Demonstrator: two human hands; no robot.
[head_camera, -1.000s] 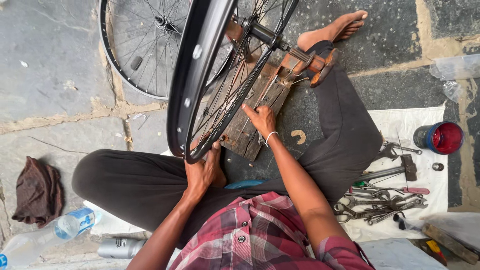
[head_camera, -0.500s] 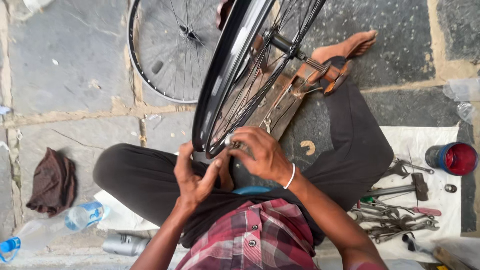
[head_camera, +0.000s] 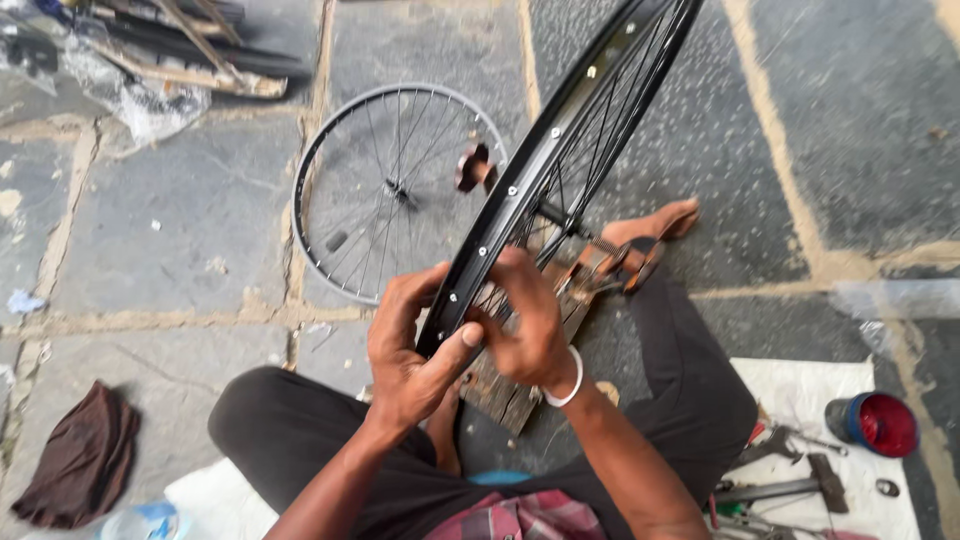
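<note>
Head view: we grip the black wheel rim (head_camera: 560, 160) at its lower end, above our lap. Our left hand (head_camera: 410, 350) closes around the rim's edge, thumb pressed across it; our right hand (head_camera: 525, 325) curls over the spokes just beside it. A second spoked wheel (head_camera: 385, 190) lies flat on the stone floor (head_camera: 160, 230) behind.

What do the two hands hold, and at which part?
Both the left hand and the right hand grip the black bicycle wheel at its lower rim.
</note>
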